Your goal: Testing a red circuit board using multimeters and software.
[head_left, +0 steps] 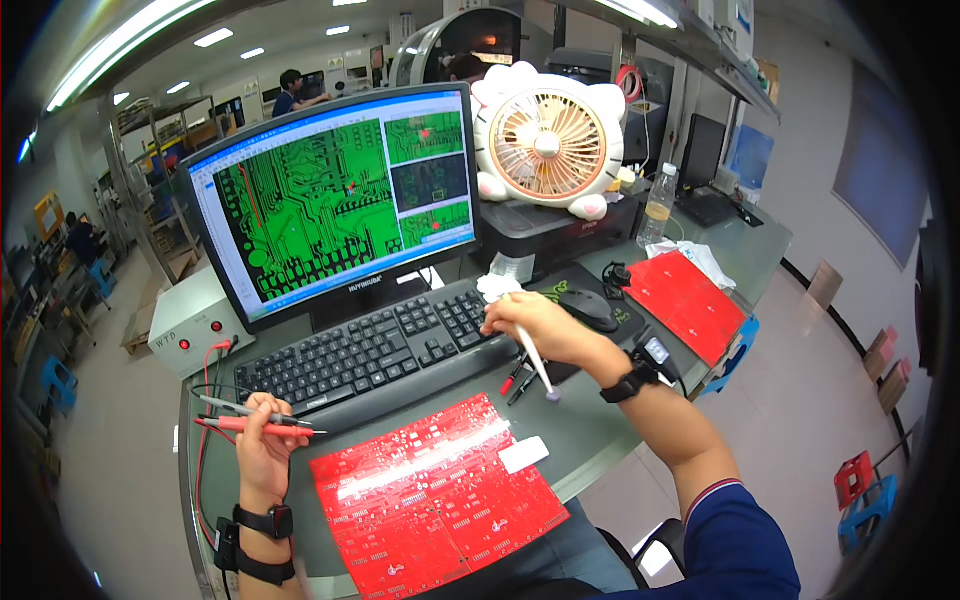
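Observation:
My left hand (264,455) is closed around two test probes, a red probe (262,428) and a grey-black probe (240,408), their tips pointing right. Below and to the right lies a large red circuit board (425,500) at the bench's front edge. A small white block (524,454) rests on its right part. My right hand (540,325) is closed on a slim white stick (534,358) with a purple end, tilted down to the right. The fingertips are over the keyboard's right end, beside crumpled white tissue (497,285).
A monitor (330,190) showing a green board layout stands behind the black keyboard (370,350). A white tester box (195,325) takes the probe leads. Right are a mouse (588,310), red boards (686,305), a bottle (656,208) and a fan (548,145). Markers (516,378) lie below my right hand.

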The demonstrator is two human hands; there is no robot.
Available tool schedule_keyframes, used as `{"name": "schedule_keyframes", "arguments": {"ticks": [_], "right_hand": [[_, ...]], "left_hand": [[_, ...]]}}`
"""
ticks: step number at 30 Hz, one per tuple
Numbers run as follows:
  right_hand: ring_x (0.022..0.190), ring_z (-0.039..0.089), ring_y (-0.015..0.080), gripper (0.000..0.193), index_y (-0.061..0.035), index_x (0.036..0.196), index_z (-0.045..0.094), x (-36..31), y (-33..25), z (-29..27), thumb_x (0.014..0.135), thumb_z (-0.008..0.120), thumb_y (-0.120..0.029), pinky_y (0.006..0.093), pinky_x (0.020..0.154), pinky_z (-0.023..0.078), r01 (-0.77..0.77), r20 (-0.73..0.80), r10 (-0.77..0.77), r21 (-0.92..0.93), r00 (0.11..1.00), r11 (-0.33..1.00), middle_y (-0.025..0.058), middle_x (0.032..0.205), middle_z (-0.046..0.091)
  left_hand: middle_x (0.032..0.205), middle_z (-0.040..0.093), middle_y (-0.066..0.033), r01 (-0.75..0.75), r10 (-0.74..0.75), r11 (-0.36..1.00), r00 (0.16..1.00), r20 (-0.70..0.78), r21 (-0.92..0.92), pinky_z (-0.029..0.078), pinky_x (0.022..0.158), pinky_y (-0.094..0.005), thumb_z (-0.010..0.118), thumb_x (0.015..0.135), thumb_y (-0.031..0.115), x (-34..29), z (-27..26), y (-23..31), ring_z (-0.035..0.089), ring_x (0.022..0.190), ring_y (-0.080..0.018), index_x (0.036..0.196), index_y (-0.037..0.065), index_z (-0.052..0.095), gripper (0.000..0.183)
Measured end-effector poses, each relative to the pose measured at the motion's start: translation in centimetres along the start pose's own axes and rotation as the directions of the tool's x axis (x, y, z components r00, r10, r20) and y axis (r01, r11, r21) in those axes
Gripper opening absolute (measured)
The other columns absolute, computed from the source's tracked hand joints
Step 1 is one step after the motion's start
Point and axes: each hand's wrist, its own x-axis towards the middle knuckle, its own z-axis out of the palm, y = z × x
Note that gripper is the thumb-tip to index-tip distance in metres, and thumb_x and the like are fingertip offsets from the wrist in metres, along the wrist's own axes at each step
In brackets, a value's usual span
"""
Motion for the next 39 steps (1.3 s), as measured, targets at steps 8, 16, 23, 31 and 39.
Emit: {"name": "schedule_keyframes", "arguments": {"ticks": [8,16,23,31,39], "right_hand": [[0.093,0.058,0.0279,0.009,-0.0096,0.090,0.060,2.1,1.4,3.1,0.089,0.058,-0.018,0.0403,0.087,0.042,0.064,0.011,-0.064,-0.249,0.998,0.966,0.0059,0.089,0.064],[0.082,0.060,0.0311,0.010,-0.0092,0.087,0.057,4.5,2.9,2.9,0.090,0.056,-0.019,0.0417,0.074,0.045,-0.029,-0.209,-0.022,-0.241,0.978,0.970,0.0061,0.078,0.064],[0.082,0.060,0.0304,0.015,-0.0094,0.086,0.055,5.1,5.4,3.0,0.092,0.053,-0.023,0.0418,0.081,0.042,-0.062,-0.171,0.003,-0.343,0.985,0.937,0.0070,0.079,0.064],[0.087,0.063,0.0233,0.012,-0.0123,0.090,0.058,3.2,3.6,2.4,0.091,0.055,-0.024,0.0378,0.086,0.041,-0.012,-0.103,-0.016,-0.271,0.995,0.962,0.0022,0.080,0.066],[0.075,0.063,0.0237,0.012,-0.0115,0.084,0.058,1.4,1.3,0.8,0.091,0.055,-0.021,0.0389,0.078,0.043,-0.175,-0.238,0.114,-0.254,0.965,0.951,0.0027,0.076,0.067]], "left_hand": [[0.079,0.051,-0.0036,-0.001,0.001,1.000,1.000,-0.020,-0.002,0.050,0.054,-0.0276,0.049,0.092,0.020,0.0,-0.4,0.3,0.048,0.055,-0.0090,0.090,0.010,0.046,0.011],[0.080,0.051,-0.0051,0.010,-0.010,1.000,1.000,-0.023,0.003,0.051,0.054,-0.0289,0.049,0.092,0.019,0.1,0.0,0.3,0.049,0.055,-0.0101,0.090,0.008,0.046,0.011],[0.077,0.051,-0.0027,0.003,-0.003,1.000,0.999,-0.035,0.001,0.050,0.054,-0.0282,0.049,0.092,0.020,0.2,-0.2,0.5,0.048,0.054,-0.0095,0.090,0.011,0.045,0.010],[0.079,0.051,-0.0046,-0.002,0.003,1.000,1.000,0.017,-0.030,0.050,0.056,-0.0298,0.051,0.092,0.019,0.2,-0.5,0.4,0.049,0.057,-0.0106,0.088,0.010,0.046,0.011],[0.080,0.052,-0.0050,0.030,-0.030,1.000,0.999,0.037,0.003,0.051,0.058,-0.0293,0.051,0.092,0.019,-0.2,-0.5,0.4,0.053,0.061,-0.0121,0.086,0.010,0.046,0.012]]}}
